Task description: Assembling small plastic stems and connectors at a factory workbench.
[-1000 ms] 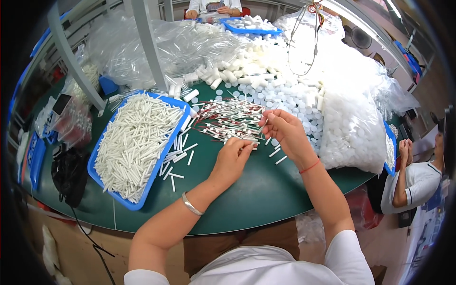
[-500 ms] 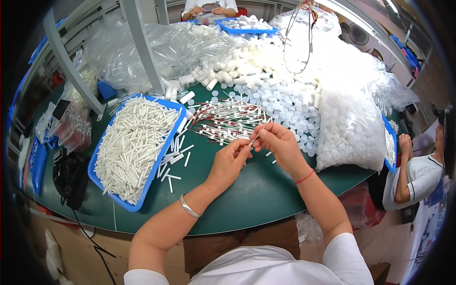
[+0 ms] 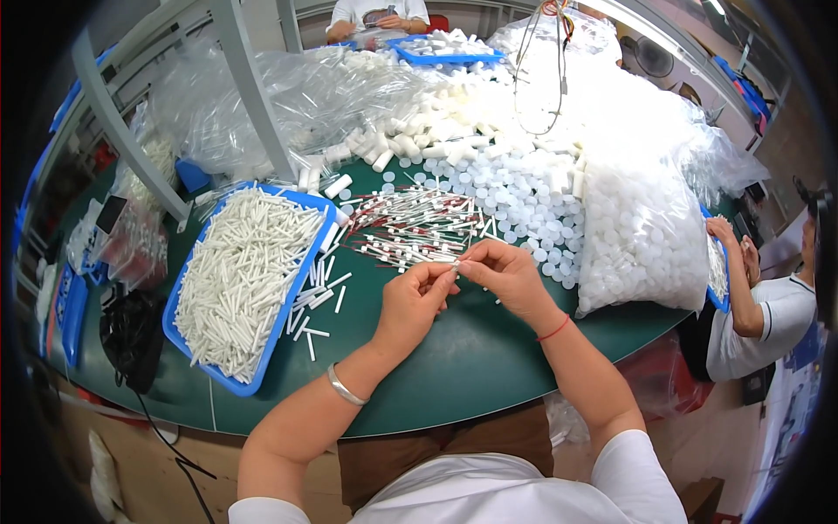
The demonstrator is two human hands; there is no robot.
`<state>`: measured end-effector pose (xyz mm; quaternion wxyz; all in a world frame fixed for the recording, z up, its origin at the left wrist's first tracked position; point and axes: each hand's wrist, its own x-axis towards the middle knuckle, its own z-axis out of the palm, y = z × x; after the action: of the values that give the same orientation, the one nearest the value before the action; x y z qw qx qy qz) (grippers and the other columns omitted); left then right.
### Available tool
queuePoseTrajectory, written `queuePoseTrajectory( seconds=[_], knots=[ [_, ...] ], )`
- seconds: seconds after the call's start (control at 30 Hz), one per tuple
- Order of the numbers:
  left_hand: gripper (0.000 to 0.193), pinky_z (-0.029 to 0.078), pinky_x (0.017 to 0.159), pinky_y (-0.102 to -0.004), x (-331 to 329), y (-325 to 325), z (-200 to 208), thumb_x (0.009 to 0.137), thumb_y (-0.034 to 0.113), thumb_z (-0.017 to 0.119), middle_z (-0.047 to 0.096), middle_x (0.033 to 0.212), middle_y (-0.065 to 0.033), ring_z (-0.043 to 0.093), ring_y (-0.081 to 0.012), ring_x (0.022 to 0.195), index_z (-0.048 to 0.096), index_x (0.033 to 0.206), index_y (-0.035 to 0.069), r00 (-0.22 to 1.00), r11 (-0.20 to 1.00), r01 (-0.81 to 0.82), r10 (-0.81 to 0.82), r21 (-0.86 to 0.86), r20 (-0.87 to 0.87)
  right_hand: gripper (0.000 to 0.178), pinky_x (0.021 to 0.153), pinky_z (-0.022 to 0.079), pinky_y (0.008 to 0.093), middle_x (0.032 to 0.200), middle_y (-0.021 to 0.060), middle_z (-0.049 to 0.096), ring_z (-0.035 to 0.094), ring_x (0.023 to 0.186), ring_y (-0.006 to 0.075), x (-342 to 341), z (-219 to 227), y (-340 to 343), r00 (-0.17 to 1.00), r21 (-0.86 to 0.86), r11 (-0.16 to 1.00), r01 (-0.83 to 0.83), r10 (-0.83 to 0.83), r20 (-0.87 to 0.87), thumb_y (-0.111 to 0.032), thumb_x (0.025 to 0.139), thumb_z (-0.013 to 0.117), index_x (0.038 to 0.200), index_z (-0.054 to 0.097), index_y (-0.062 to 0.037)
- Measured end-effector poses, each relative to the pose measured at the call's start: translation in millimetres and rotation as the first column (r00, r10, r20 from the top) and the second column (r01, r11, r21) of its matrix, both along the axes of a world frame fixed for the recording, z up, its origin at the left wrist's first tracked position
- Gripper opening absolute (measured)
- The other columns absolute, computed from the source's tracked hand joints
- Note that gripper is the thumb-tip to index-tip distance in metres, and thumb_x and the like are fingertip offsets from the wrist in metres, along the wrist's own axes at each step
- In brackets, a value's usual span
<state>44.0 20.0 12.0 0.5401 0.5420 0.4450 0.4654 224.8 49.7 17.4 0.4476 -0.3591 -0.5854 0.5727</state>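
Note:
My left hand (image 3: pixel 410 307) and my right hand (image 3: pixel 506 278) meet over the table's front middle, fingertips pinched together. Between them is a small white piece (image 3: pixel 456 265), mostly hidden by the fingers. Just beyond my fingertips lies a loose pile of thin white sticks with dark red wires (image 3: pixel 417 225). Off to the left, a blue tray (image 3: pixel 247 384) holds a heap of short white sticks (image 3: pixel 249 275). Several more white sticks (image 3: pixel 316 297) lie scattered between that tray and my left hand.
Translucent round discs (image 3: pixel 537 218) spread beyond my right hand, beside a full plastic bag (image 3: pixel 642 240). White foam-like cylinders (image 3: pixel 419 135) and clear plastic bags (image 3: pixel 288 96) fill the back. A grey post (image 3: pixel 253 87) stands behind the tray. Co-workers sit at the far side and right.
Both hands have come slightly lower and nearer me, fingertips still together. The thin stick seen between them earlier is now mostly covered. The co-worker at right has reached an arm to a tray.

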Motion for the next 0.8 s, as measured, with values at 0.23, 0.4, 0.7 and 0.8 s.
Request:
queuePoseTrajectory(
  seconds=[0.23,0.4,0.7,0.8],
  knots=[
    [0.018,0.051,0.061,-0.0218,17,21,4,0.094,0.014,0.059,0.07,0.085,-0.0073,0.063,-0.009,0.069,0.062,0.104,-0.001,1.0,0.997,0.004,-0.005,0.074,0.009,0.01,0.073,0.049,0.0223,0.094,0.0069,0.066,0.06,0.083,0.0088,13,8,11,0.982,0.09,0.979,0.181,-0.175,-0.07,-0.01,0.091,0.062,0.089,0.061,0.0002],
    [0.019,0.05,0.069,-0.0373,44,50,2,0.083,0.011,0.065,0.054,0.09,-0.0098,0.059,-0.0264,0.084,0.065,0.102,0.007,0.79,0.727,0.267,0.211,0.633,-0.575,0.015,0.051,0.052,0.0237,0.089,0.0111,0.066,0.066,0.073,0.0155,36,22,16,0.913,0.007,0.93,0.367,-0.359,-0.195,-0.017,0.096,0.055,0.095,0.054,-0.0019],
    [0.013,0.049,0.08,-0.0399,48,61,-17,0.082,0.006,0.062,0.058,0.094,-0.0153,0.058,-0.0323,0.091,0.063,0.094,0.0,0.743,0.703,0.435,0.072,0.563,-0.665,0.022,0.052,0.04,0.0178,0.075,-0.0027,0.061,0.049,0.062,0.0022,38,17,19,0.937,0.068,0.935,0.349,-0.35,0.002,-0.017,0.089,0.067,0.101,0.067,0.0022],
    [0.014,0.049,0.081,-0.0405,42,55,-16,0.083,0.006,0.062,0.058,0.093,-0.0148,0.058,-0.0334,0.091,0.063,0.095,0.0,0.755,0.709,0.439,0.042,0.552,-0.655,0.022,0.053,0.041,0.0181,0.076,-0.002,0.062,0.051,0.064,0.0023,35,19,13,0.935,0.09,0.936,0.342,-0.348,0.072,-0.017,0.088,0.067,0.098,0.068,0.0019]
  ],
)
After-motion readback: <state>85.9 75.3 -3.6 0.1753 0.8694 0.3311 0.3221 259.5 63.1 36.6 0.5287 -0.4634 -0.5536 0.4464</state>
